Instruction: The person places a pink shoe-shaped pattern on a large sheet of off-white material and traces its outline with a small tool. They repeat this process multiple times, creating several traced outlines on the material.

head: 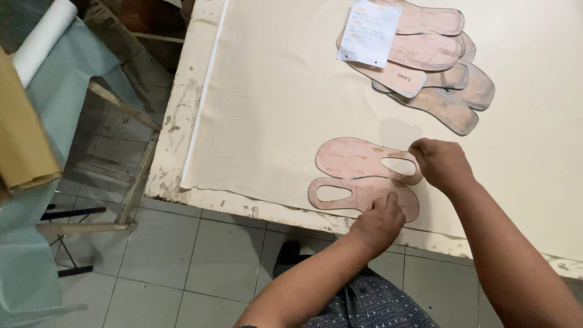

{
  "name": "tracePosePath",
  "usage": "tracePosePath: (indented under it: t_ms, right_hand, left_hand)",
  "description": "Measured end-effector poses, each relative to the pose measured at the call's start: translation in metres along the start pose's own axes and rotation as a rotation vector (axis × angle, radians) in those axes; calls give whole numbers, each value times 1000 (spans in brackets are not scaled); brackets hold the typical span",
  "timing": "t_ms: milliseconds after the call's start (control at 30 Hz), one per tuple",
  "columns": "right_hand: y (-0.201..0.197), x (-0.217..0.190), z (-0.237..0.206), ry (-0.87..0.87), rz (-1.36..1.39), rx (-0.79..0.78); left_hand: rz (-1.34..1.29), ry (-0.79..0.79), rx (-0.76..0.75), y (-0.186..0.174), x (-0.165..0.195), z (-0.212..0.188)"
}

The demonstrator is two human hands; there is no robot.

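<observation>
Two pinkish cardboard shoe-upper patterns lie on a cream sheet (291,91) spread over a worn table. The upper pattern (355,158) has an oval cut-out at its right end; the lower pattern (358,193) has one at its left. My left hand (379,222) presses its fingers down on the lower pattern near the table's front edge. My right hand (442,163) pinches with closed fingers at the right end of the upper pattern; whether it holds a pen there is hidden. Faint traced outlines show on the sheet to the left.
A stack of sole-shaped cardboard patterns (440,67) with a white paper slip (368,33) on top lies at the far right. The table's chipped front edge (243,209) borders a tiled floor. Rolls of fabric (42,91) on a rack stand at the left.
</observation>
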State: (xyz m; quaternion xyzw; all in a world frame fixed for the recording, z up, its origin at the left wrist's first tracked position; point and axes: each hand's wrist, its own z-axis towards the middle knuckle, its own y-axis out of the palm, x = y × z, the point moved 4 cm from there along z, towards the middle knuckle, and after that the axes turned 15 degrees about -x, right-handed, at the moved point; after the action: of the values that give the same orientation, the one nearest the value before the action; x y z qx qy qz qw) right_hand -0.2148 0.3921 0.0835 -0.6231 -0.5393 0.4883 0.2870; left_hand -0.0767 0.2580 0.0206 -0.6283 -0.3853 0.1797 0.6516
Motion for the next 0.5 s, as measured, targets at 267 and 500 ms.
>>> tracePosePath:
  t_ms: [267,500]
  right_hand:
    - [4,43,-21,-8,122,92]
    - [19,50,-59,-13,121,119]
  left_hand:
    - [-19,42,156,7,4,3]
    - [21,54,182,17,4,4]
